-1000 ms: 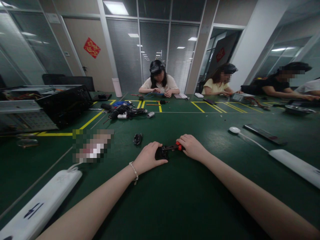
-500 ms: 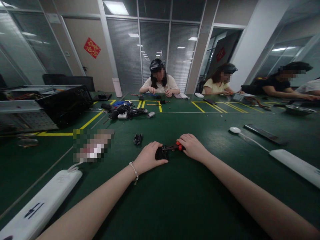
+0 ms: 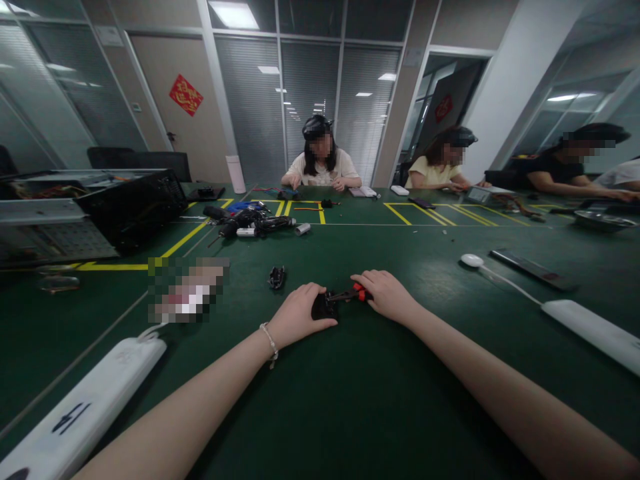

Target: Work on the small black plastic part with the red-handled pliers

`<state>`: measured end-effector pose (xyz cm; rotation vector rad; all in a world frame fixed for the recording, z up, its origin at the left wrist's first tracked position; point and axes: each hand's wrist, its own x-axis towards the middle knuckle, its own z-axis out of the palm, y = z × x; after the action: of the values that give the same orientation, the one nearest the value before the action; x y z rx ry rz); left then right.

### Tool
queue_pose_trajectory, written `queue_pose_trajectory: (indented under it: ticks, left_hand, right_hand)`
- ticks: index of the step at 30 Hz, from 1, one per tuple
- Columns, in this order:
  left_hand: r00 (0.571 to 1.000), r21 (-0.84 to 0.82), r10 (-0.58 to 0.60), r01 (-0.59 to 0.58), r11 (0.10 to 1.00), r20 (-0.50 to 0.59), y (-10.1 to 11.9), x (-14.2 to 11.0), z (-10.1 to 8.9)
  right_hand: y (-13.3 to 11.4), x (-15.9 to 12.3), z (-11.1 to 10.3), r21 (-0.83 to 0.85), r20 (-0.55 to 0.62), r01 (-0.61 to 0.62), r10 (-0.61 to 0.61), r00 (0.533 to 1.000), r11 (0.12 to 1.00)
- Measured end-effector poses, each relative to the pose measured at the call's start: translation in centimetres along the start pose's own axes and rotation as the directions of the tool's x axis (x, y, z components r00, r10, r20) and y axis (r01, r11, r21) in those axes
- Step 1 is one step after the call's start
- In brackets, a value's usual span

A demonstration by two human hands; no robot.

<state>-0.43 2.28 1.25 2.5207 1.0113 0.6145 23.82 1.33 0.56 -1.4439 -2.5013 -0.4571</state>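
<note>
My left hand (image 3: 299, 312) rests on the green table (image 3: 320, 400) with its fingers wrapped round a small black part (image 3: 321, 307). My right hand (image 3: 383, 293) is closed on the red-handled end of a small tool (image 3: 350, 293), whose dark tip reaches into the black part. Both forearms lie on the table and point toward the middle. A second small black part (image 3: 276, 277) lies loose just left of my left hand.
White power strips lie at the near left (image 3: 75, 413) and the right (image 3: 590, 330). A black computer case (image 3: 130, 207) stands at the left. A heap of dark tools (image 3: 250, 223) lies further back. Other people sit working at the far side.
</note>
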Motion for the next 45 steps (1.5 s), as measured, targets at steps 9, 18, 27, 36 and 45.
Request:
queue_pose_trajectory:
  ticks: [9,18,27,36,45]
  left_hand:
    - [1.0,0.009,0.008,-0.008,1.0,-0.007,-0.33,0.03,0.3]
    - [1.0,-0.016,-0.011,0.012,1.0,0.006,-0.06,0.01,0.01]
    - [1.0,-0.067,-0.031,0.032,0.997,0.003,-0.21,-0.01,0.01]
    - [1.0,-0.08,-0.011,0.009,0.997,-0.023,-0.39,0.01,0.24]
    - [0.999,-0.108,-0.021,0.018,0.994,-0.025,-0.5,0.04,0.2]
  right_hand:
    - [-0.07,0.14,-0.02,-0.027,0.036,-0.012,0.013,0.999,1.0]
    - [-0.06,0.12,-0.01,-0.025,0.026,-0.013,0.014,1.0,1.0]
    - [-0.21,0.09,-0.29,-0.018,0.021,-0.029,0.029,0.999,0.999]
    - [0.04,0.14,-0.01,-0.035,0.028,0.002,-0.001,1.0,0.999]
    - [-0.22,0.14,-0.33,-0.048,0.024,-0.018,0.019,1.0,0.999]
